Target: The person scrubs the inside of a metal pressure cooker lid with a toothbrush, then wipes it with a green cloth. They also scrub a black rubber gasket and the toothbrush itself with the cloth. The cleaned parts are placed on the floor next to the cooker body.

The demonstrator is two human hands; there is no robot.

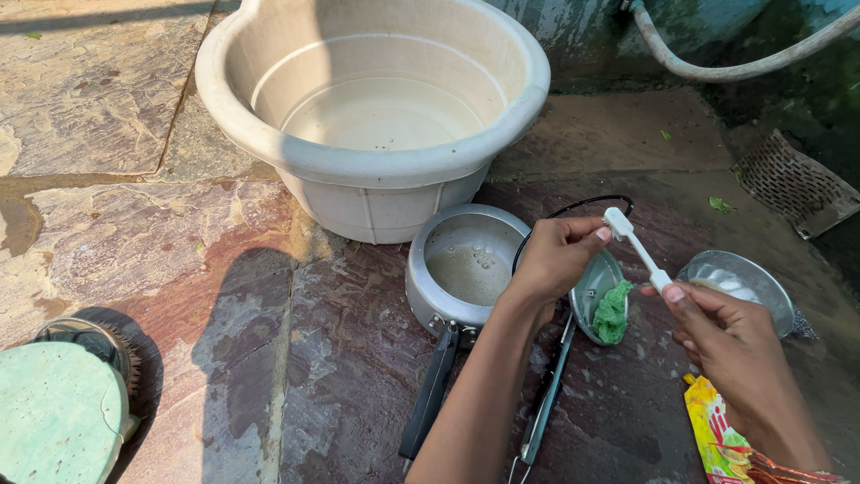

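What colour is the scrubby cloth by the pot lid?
The cloth is green, seen in the head view.

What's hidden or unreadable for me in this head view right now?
- Toothbrush bristles: under the left hand fingertips.
- Lid surface: partly covered by the green scrubber and the left hand.
- Yellow packet: cut by the bottom edge.
- Small steel bowl: partly behind the right hand.

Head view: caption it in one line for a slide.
Both hands hold a white toothbrush above a pressure cooker beside a water basin.
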